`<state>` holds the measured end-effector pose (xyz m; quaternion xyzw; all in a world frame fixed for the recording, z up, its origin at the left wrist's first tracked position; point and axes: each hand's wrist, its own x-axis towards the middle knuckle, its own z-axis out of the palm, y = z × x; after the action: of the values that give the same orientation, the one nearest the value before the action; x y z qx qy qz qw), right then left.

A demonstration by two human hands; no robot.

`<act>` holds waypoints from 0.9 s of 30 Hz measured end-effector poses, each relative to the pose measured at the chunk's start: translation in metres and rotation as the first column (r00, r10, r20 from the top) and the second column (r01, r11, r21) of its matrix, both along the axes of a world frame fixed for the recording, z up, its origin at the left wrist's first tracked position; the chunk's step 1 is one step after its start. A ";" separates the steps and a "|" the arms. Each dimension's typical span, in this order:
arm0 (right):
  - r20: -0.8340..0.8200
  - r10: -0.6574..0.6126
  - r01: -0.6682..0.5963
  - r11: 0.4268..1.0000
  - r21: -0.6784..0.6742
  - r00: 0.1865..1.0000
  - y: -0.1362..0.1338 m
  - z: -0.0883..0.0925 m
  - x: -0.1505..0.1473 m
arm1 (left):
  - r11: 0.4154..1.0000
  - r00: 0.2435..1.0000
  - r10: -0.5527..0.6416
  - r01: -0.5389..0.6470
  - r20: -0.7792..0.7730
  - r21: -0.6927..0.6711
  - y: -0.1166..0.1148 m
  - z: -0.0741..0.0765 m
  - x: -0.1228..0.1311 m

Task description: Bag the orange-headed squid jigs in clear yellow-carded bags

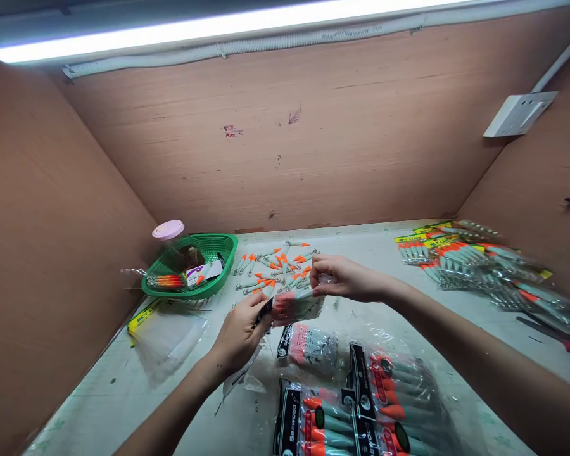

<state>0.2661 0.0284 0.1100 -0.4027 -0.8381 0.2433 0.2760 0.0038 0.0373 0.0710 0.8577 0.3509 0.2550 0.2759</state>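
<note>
My left hand (240, 332) and my right hand (344, 278) both hold a clear plastic packet of lures (297, 305) above the table, one hand at each end. The left fingers pinch its black header end; the right fingers close on the far end. Just beyond the packet lies a loose scatter of small lures with orange tips and pale green bodies (278, 269). Below my hands lie filled packets with black headers (342, 405).
A green basket (218, 282) holding lures and a card stands at the left, a pink-lidded jar (168, 231) behind it. Empty clear bags (168, 335) lie at the left front. Yellow-header lure packets (460, 256) pile at the right. Wooden walls enclose the table.
</note>
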 end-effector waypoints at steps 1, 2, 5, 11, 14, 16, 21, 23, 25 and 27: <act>0.020 0.027 -0.026 0.999 -0.021 0.999 0.000 0.000 0.000 | 1.000 1.000 0.010 -0.009 -0.029 0.008 0.000 0.001 0.000; 0.035 0.054 -0.052 0.998 -0.039 0.998 0.000 0.001 0.000 | 1.000 0.999 0.011 -0.011 -0.039 -0.009 0.000 0.001 0.000; 0.042 0.134 -0.131 0.989 -0.076 0.990 -0.001 0.001 0.000 | 0.979 0.998 -0.023 0.035 0.062 -0.199 0.003 0.001 0.000; -0.039 0.219 -0.222 0.970 -0.104 0.975 -0.006 0.003 0.000 | 0.884 0.986 -0.075 0.133 0.146 -0.448 0.013 0.000 0.001; -0.090 0.206 -0.215 0.970 -0.110 0.974 -0.011 0.011 0.017 | 0.860 0.991 -0.034 0.095 0.129 -0.502 0.021 -0.004 -0.009; -0.134 0.131 -0.143 0.986 -0.089 0.982 -0.015 0.016 0.030 | 0.857 0.994 0.035 0.025 0.108 -0.515 0.027 -0.008 -0.019; 0.028 0.043 -0.044 0.999 0.027 0.999 -0.018 0.014 0.021 | 0.857 0.995 0.053 0.000 0.088 -0.516 0.032 -0.009 -0.025; 0.158 0.073 -0.081 0.996 0.044 0.985 -0.015 0.010 0.002 | 0.857 0.995 -0.012 0.059 0.095 -0.512 0.029 -0.004 -0.018; 0.238 0.096 -0.105 0.994 0.023 0.967 -0.012 0.006 -0.013 | 0.856 0.993 -0.067 0.109 0.100 -0.506 0.025 0.002 -0.011; 0.260 0.118 -0.120 0.993 -0.007 0.958 -0.009 0.005 -0.020 | 0.853 0.990 -0.101 0.137 0.099 -0.503 0.021 0.006 -0.008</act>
<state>0.2464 0.0191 0.1154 -0.3789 -0.8908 0.2009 0.1504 -0.0041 0.0582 0.0770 0.7653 0.3422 0.1656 0.5194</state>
